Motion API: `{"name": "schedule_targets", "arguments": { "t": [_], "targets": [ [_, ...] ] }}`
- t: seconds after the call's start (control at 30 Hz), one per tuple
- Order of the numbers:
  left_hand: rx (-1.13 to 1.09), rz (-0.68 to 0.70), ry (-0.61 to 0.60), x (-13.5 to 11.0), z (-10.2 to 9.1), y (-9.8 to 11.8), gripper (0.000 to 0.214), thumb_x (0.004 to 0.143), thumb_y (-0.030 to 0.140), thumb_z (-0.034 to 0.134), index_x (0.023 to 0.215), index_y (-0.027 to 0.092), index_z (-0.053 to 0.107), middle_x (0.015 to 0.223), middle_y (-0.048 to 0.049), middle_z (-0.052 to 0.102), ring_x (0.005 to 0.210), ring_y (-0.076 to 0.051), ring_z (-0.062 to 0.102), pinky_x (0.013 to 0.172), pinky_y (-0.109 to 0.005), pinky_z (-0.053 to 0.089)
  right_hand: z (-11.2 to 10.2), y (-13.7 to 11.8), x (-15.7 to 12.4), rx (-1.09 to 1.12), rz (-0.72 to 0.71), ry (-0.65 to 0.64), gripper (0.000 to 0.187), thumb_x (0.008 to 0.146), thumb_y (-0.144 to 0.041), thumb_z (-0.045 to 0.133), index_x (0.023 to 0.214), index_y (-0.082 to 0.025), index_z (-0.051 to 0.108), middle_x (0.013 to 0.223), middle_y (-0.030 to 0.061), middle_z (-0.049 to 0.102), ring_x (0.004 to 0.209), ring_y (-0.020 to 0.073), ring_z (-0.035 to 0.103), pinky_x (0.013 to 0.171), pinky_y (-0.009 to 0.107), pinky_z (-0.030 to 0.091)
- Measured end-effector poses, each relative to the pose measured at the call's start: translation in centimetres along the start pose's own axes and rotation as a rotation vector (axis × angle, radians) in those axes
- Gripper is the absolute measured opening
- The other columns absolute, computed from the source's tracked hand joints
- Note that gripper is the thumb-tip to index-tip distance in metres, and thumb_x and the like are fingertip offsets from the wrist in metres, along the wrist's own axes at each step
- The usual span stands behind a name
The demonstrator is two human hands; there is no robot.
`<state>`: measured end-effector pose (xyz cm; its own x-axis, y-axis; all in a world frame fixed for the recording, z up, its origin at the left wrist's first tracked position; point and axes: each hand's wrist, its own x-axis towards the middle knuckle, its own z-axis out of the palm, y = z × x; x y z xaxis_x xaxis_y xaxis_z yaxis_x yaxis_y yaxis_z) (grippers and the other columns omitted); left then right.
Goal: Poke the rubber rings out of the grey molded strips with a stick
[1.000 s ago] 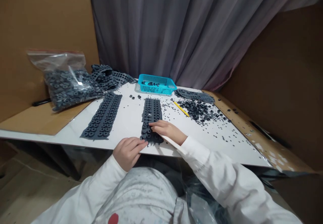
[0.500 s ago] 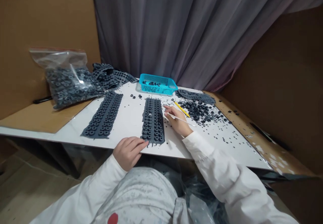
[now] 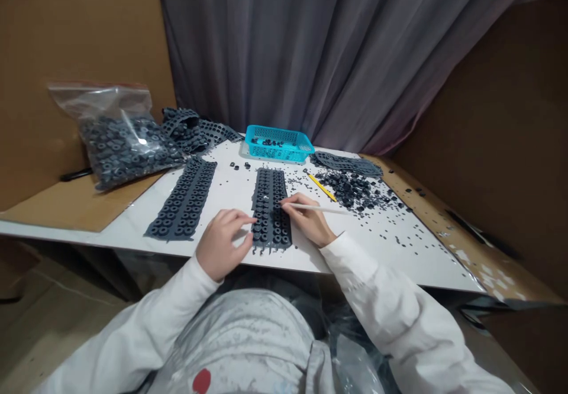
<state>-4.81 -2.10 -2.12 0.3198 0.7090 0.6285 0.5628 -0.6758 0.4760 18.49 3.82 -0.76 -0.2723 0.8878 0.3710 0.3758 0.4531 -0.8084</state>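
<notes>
A dark grey rubber sheet point(image 3: 270, 196) with rows of round ring-shaped parts lies lengthwise in front of me on the white table. My left hand point(image 3: 225, 241) is at its left edge, thumb and forefinger apart, fingertips at the rings there; nothing shows in its grasp. Over the sheet's right rows, my right hand point(image 3: 308, 221) pinches a thin white stick point(image 3: 322, 208). The stick's front end is hidden by the fingers, close to the rings. To the left lies a second sheet point(image 3: 181, 202) of the same kind.
A turquoise basket point(image 3: 306, 156) with small dark parts stands behind the sheet. Right of it are a yellow pen-like tool point(image 3: 323, 188), a heap of dark bits point(image 3: 352, 191) and a folded sheet point(image 3: 348, 164). A see-through bag point(image 3: 126, 151) of rings leans at left.
My left hand has moved up from the sheet's near left corner along its left edge, and its fingers have spread. My right hand has shifted left over the sheet with the stick.
</notes>
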Motion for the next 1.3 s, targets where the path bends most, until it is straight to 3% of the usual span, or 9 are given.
{"name": "schedule_targets", "arguments": {
  "t": [0.13, 0.2, 0.27, 0.33, 0.5, 0.6, 0.9, 1.3],
  "targets": [
    [0.114, -0.112, -0.138, 3.6, 0.4, -0.8, 0.016, 0.082, 0.022, 0.057, 0.092, 0.02, 0.07, 0.093, -0.0051, 0.063, 0.091, -0.023, 0.055, 0.083, -0.038, 0.046, -1.6, 1.1, 0.6, 0.054, 0.096, 0.49, 0.023, 0.081, -0.041, 0.062, 0.081, -0.019, 0.061, 0.078, 0.0035, 0.068, 0.076, 0.0192, 0.066, 0.07, 0.033, 0.052],
    [0.106, -0.127, -0.208, 4.6, 1.0, -1.2, 0.013, 0.08, 0.024, 0.062, 0.088, 0.021, 0.071, 0.092, -0.0047, 0.061, 0.092, -0.023, 0.055, 0.084, -0.037, 0.046, -2.0, 1.4, 0.8, 0.136, 0.159, 0.565, 0.023, 0.081, -0.042, 0.059, 0.083, -0.019, 0.057, 0.068, 0.0001, 0.065, 0.063, 0.0157, 0.064, 0.061, 0.029, 0.052],
    [0.093, -0.148, -0.247, 4.9, 1.4, -1.5, 0.012, 0.079, 0.026, 0.063, 0.086, 0.021, 0.071, 0.091, -0.0048, 0.06, 0.091, -0.023, 0.055, 0.084, -0.037, 0.046, -1.9, 1.3, 0.7, 0.134, 0.198, 0.481, 0.023, 0.081, -0.043, 0.059, 0.082, -0.02, 0.056, 0.055, -0.0043, 0.058, 0.047, 0.0119, 0.056, 0.05, 0.025, 0.048],
    [0.081, -0.166, -0.265, 4.9, 1.6, -1.6, 0.012, 0.078, 0.025, 0.064, 0.086, 0.02, 0.071, 0.09, -0.0049, 0.059, 0.091, -0.023, 0.054, 0.084, -0.037, 0.045, -1.3, 0.8, 0.5, 0.106, 0.166, 0.34, 0.023, 0.079, -0.042, 0.064, 0.078, -0.019, 0.06, 0.055, -0.0037, 0.058, 0.047, 0.0111, 0.053, 0.049, 0.024, 0.046],
    [0.052, -0.161, -0.276, 4.8, 1.8, -1.8, 0.013, 0.076, 0.021, 0.063, 0.087, 0.02, 0.071, 0.088, -0.0043, 0.057, 0.089, -0.023, 0.054, 0.083, -0.036, 0.045, 0.3, -0.2, -0.2, 0.137, -0.044, -0.078, 0.023, 0.078, -0.041, 0.068, 0.076, -0.018, 0.065, 0.085, 0.0057, 0.069, 0.082, 0.0184, 0.065, 0.075, 0.033, 0.052],
    [0.051, -0.151, -0.264, 4.7, 1.9, -1.7, 0.012, 0.077, 0.019, 0.062, 0.086, 0.02, 0.071, 0.087, -0.0041, 0.057, 0.089, -0.022, 0.054, 0.082, -0.036, 0.045, 0.7, -0.1, -0.5, 0.224, -0.053, -0.205, 0.027, 0.079, -0.043, 0.068, 0.076, -0.017, 0.066, 0.094, 0.0092, 0.07, 0.093, 0.0208, 0.066, 0.084, 0.038, 0.052],
    [0.044, -0.164, -0.264, 4.6, 2.0, -1.4, 0.011, 0.081, 0.018, 0.059, 0.083, 0.018, 0.07, 0.085, -0.0045, 0.059, 0.087, -0.021, 0.054, 0.079, -0.034, 0.044, 0.8, 0.3, -0.6, 0.237, -0.039, -0.244, 0.026, 0.082, -0.042, 0.065, 0.081, -0.016, 0.064, 0.098, 0.0116, 0.072, 0.096, 0.0228, 0.068, 0.087, 0.042, 0.052],
    [0.067, -0.208, -0.307, 4.6, 2.2, -1.7, 0.012, 0.083, 0.021, 0.058, 0.082, 0.018, 0.069, 0.084, -0.0052, 0.061, 0.086, -0.022, 0.055, 0.076, -0.034, 0.044, 0.8, 0.6, -0.8, 0.047, -0.172, -0.23, 0.025, 0.087, -0.043, 0.058, 0.088, -0.018, 0.065, 0.093, 0.0093, 0.071, 0.091, 0.0215, 0.067, 0.082, 0.037, 0.053]
  ]
}}
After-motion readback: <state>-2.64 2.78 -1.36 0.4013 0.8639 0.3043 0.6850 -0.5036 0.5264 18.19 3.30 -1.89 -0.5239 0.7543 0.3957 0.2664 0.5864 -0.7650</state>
